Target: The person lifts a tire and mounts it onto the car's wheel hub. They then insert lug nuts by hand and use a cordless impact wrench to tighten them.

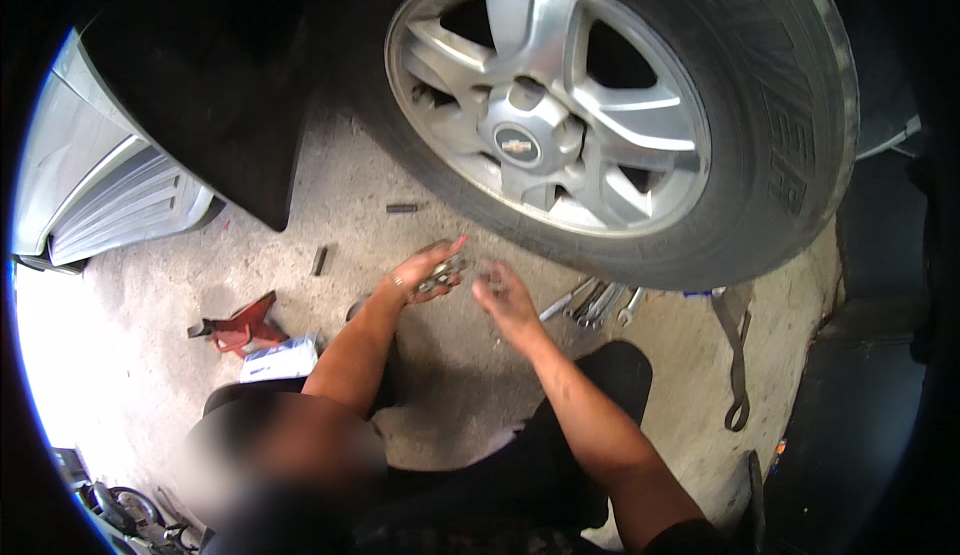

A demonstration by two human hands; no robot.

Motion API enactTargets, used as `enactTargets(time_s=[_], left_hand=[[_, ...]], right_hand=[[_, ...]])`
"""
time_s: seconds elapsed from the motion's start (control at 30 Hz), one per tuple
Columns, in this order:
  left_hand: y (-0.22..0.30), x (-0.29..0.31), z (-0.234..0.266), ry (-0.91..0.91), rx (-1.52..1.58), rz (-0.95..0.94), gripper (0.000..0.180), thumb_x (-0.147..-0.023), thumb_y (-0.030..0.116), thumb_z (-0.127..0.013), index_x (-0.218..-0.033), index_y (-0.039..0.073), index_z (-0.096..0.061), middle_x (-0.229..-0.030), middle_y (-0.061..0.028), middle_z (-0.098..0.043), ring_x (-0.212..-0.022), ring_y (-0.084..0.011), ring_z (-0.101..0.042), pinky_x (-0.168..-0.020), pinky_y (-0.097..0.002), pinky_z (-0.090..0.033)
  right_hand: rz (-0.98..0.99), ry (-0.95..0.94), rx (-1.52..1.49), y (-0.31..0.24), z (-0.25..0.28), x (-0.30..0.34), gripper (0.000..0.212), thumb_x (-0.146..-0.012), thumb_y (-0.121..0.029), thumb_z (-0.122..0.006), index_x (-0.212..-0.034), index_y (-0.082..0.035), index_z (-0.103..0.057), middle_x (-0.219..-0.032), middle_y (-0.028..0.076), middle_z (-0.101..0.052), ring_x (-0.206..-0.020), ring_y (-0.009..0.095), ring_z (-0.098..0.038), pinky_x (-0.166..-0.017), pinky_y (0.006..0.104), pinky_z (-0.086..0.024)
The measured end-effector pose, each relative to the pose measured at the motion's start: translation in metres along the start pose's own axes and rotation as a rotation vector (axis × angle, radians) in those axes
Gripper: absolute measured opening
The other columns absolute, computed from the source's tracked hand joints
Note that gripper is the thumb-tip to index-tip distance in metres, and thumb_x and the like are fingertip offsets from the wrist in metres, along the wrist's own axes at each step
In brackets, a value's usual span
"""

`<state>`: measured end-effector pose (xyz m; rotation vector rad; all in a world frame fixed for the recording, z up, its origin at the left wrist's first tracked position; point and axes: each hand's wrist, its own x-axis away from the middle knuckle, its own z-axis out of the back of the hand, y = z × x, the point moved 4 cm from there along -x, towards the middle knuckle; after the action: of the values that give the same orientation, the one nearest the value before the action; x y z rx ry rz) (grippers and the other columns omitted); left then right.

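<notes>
The person sits low on the concrete floor point(330, 170), right in front of a big wheel point(545, 25) with its tyre point(775, 205) looming over both hands. The left hand point(422, 266) is turned up, cupped around a clutch of small metal pieces point(443, 275), with a bit of red at its fingertips that I can't make out. The right hand point(512, 307) sits just beside it, apart from the left palm; its fingers are blurred, so I can't tell whether they are spread or pinching something.

That handful looks like the weak spot to me. The pieces are heaped loosely, so a tilt of the palm or a nudge from the right fingers could spill one, and it might well roll under the tyre. The wrenches point(600, 303) lie bunched near the person's right knee point(622, 370), where a shift of the leg could scatter them. Farther right, a dark strap point(738, 380) lies curled on the concrete and could snag a foot.

Over on the left, a red stand point(250, 327) sits beside a pale packet point(281, 358), well apart from the wheel. Two short dark bars point(402, 209) lie loose on the floor, and a boot coming down on one could slip.
</notes>
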<state>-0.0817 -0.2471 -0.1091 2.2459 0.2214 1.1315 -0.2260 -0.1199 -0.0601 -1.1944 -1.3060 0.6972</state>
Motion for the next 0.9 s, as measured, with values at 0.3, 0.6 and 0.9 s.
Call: enactTargets(time_s=[0.3,0.6,0.9], left_hand=[[0.050,0.066,-0.082,-0.135,-0.130,0.083,0.046,-0.101,0.058,-0.058,-0.106,0.013,-0.063,-0.082,-0.0010,-0.065,-0.054,-0.0082,-0.058,-0.040,-0.0206,-0.044],[0.095,0.130,-0.126,0.040,-0.185,-0.022,0.041,-0.099,0.049,-0.065,-0.103,0.009,-0.055,-0.084,-0.0036,-0.061,-0.060,-0.0127,-0.060,-0.044,-0.0264,-0.045],[0.162,0.025,-0.151,0.131,-0.370,-0.496,0.049,-0.095,0.045,-0.073,-0.103,-0.001,-0.060,-0.076,-0.0038,-0.062,-0.058,-0.0128,-0.059,-0.046,-0.0292,-0.045]], right_hand=[[0.103,-0.168,-0.076,-0.034,-0.001,-0.012,0.046,-0.099,-0.021,-0.070,-0.138,-0.003,-0.056,-0.103,0.004,-0.067,-0.096,0.011,-0.063,-0.078,0.0269,-0.051],[0.281,0.095,-0.702,-0.130,0.025,-0.005,0.047,-0.099,-0.020,-0.069,-0.140,-0.005,-0.053,-0.122,0.008,-0.067,-0.106,0.017,-0.067,-0.090,0.0287,-0.055],[0.548,0.749,-0.536,-0.174,0.038,-0.009,0.029,-0.093,-0.002,-0.072,-0.120,-0.003,-0.059,-0.100,0.005,-0.067,-0.088,0.011,-0.064,-0.077,0.0237,-0.052]])
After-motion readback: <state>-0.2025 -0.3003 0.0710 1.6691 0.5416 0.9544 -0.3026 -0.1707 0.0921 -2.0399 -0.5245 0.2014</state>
